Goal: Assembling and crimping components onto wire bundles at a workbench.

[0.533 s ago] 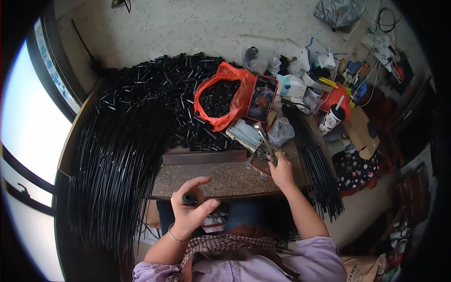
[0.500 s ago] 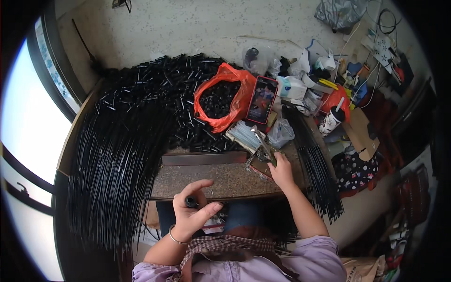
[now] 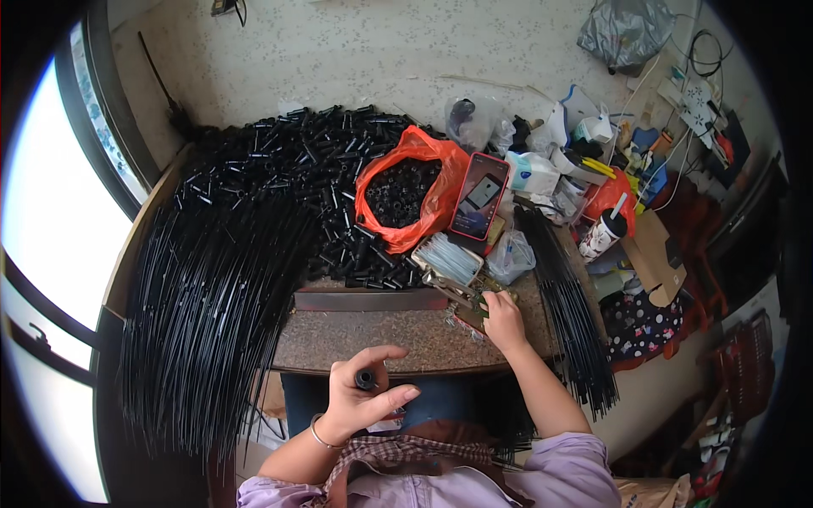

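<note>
My left hand [image 3: 362, 396] is above the table's front edge, thumb and index finger spread apart. A short black tube [image 3: 365, 378] sits in its palm, held by the curled lower fingers, its hollow end showing. At the right part of the table my right hand [image 3: 503, 320] is closed round the green handles of metal pliers [image 3: 458, 290]. The pliers point left and away, over the near side of a small tray of pale, thin strips [image 3: 449, 257]. Small metal bits lie around there, partly hidden by the hand.
Black tubular parts [image 3: 288, 161] are heaped at the back. Long black rods [image 3: 212, 313] hang over the left edge; another rod bundle [image 3: 569, 305] lies right. A red plastic bag [image 3: 367, 207] holds black parts beside a phone [image 3: 480, 196]. A dark metal bar [image 3: 370, 300] crosses the stone-look tabletop [image 3: 364, 334].
The pliers have swung lower and further left, and their jaws now look spread. My left hand has shifted slightly right with the tube. The phone's picture has changed.
</note>
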